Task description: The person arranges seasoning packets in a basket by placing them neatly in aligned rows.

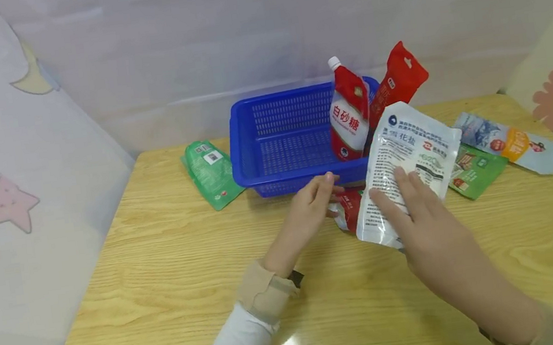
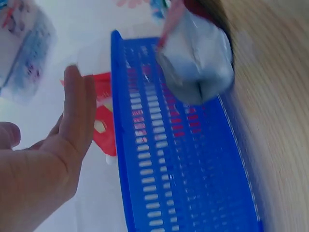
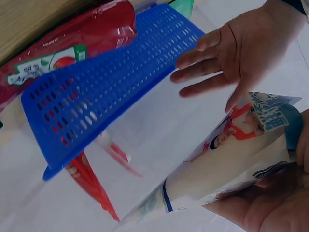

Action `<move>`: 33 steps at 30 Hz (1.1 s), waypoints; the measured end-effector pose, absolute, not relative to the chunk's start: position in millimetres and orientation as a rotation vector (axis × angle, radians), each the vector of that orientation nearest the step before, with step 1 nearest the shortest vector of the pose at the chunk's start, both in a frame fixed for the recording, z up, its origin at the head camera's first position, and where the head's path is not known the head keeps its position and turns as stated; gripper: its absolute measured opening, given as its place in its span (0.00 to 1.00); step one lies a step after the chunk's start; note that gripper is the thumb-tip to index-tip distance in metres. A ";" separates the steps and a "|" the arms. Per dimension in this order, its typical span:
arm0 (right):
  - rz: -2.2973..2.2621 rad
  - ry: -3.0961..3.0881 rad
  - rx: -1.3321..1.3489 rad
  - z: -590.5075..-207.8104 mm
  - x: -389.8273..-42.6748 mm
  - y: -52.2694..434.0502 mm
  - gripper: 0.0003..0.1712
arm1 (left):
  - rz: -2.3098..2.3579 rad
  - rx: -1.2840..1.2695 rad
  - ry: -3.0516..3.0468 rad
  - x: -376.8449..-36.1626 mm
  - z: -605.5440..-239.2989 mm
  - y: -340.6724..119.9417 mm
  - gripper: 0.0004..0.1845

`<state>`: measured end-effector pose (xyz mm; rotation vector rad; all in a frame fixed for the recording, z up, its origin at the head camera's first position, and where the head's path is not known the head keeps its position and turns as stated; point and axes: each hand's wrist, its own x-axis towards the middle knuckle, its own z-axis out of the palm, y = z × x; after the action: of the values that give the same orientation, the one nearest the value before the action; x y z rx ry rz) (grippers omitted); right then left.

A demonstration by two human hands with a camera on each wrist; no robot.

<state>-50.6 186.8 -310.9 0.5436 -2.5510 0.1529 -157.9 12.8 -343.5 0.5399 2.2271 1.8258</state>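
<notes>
My right hand (image 1: 434, 233) holds a white salt bag (image 1: 406, 161) up in front of the basket's right end, fingers spread across its printed face. In the right wrist view, that hand (image 3: 277, 203) grips the lower end of the salt bag (image 3: 217, 164). My left hand (image 1: 310, 209) is held near the basket's front wall, and the left wrist view shows its fingers extended with nothing between them. Beside it a red pouch (image 1: 351, 209) with a silvery end lies in front of the basket, partly hidden by the salt bag.
A blue basket (image 1: 252, 184) stands at the back of the wooden table (image 1: 175, 279). Inside, at its right, are a red-and-white sugar pouch (image 1: 348, 116) and a red packet (image 1: 397, 78). A green pouch (image 1: 210, 172) lies left; a green packet (image 1: 478, 169) and a blue-white bag (image 1: 514, 144) lie right.
</notes>
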 end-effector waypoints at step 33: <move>0.103 -2.793 0.675 -317.2 -65.4 166.6 0.50 | 1.858 0.478 2.005 -146.2 -333.8 17.5 0.25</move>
<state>-65.4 166.6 -317.2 0.6745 -2.7929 0.1030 -146.2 17.5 -333.8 0.4783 2.0053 1.8580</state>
